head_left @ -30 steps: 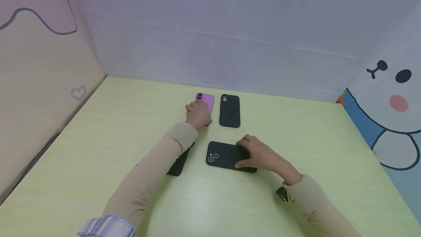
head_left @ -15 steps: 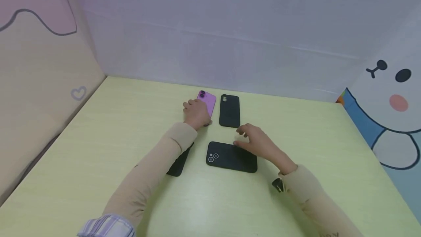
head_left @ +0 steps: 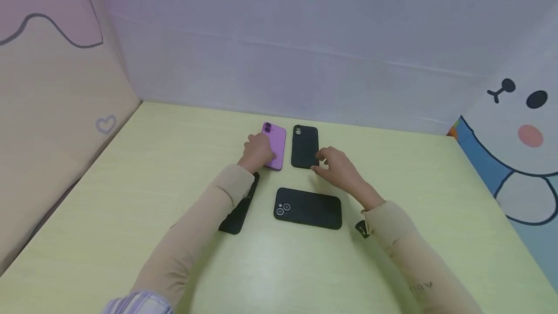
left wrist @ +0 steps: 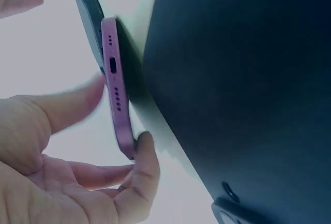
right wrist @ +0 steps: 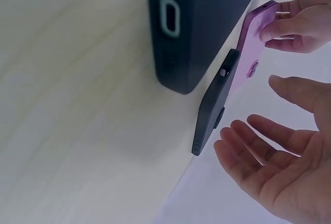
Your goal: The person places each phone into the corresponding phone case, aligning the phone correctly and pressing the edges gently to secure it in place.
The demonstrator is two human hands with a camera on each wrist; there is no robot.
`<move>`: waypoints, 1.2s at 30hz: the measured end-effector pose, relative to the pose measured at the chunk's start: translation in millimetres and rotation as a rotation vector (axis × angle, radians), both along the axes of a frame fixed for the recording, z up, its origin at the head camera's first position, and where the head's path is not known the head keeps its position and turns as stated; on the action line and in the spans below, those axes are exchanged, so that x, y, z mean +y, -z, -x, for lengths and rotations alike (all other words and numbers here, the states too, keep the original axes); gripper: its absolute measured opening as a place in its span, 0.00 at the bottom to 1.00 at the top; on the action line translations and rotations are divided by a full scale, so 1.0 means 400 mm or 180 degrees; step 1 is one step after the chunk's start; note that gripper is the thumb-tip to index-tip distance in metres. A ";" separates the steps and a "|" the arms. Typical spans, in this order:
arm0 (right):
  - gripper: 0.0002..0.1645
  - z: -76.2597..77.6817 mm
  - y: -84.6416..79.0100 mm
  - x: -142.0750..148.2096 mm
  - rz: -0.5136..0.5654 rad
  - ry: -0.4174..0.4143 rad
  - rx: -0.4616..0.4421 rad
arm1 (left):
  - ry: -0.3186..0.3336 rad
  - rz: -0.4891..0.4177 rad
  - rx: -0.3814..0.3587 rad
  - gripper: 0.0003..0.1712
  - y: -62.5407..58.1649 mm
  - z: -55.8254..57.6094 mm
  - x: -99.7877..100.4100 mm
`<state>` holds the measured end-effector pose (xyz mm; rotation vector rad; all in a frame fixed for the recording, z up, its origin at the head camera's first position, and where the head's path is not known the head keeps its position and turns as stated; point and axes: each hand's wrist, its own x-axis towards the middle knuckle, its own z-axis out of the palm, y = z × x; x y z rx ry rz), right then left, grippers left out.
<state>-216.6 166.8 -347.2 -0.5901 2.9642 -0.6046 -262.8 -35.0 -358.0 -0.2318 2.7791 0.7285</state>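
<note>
The left hand (head_left: 258,148) pinches the purple phone (head_left: 279,142), thumb and fingers at its edges. That phone lies back up near the far side of the worktop (head_left: 109,197), a slim slab with rounded corners and two dark lenses; its end edge has a slot between rows of small holes. The right hand (head_left: 341,171) hangs with thumb and fingers apart and loosely bent, just beside the near corner of a black phone (head_left: 305,147), matt and dark, to the right of the purple one.

Closer in, a second black phone (head_left: 314,210) lies sideways, two ringed lenses at its left end. The left sleeve (head_left: 187,236), beige cloth, covers part of a long black thing (head_left: 237,217), possibly another phone.

The worktop is pale yellow-green with faint streaks. Behind it stands a creased lilac sheet (head_left: 279,47); a cartoon bear (head_left: 529,120) decorates the right side.
</note>
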 end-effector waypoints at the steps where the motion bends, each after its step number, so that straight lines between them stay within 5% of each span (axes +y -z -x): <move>1: 0.23 0.005 0.000 -0.002 -0.0015 0.0025 -0.0001 | 0.0011 -0.0012 0.0004 0.22 -0.002 0.000 -0.003; 6: 0.26 0.028 -0.002 -0.017 -0.0105 0.0149 -0.0066 | 0.0071 -0.0066 0.0090 0.14 -0.009 -0.001 -0.016; 16: 0.30 0.071 0.007 -0.043 -0.0286 0.0416 -0.0222 | 0.0039 -0.0414 0.0209 0.12 -0.012 0.003 -0.045; 29: 0.34 0.105 0.014 -0.063 -0.0496 0.0519 -0.0445 | -0.0134 -0.0842 -0.0105 0.18 -0.014 0.009 -0.057; 36: 0.33 0.118 0.020 -0.074 -0.0587 0.0540 -0.0517 | -0.0172 -0.0870 -0.0075 0.13 -0.015 -0.003 -0.059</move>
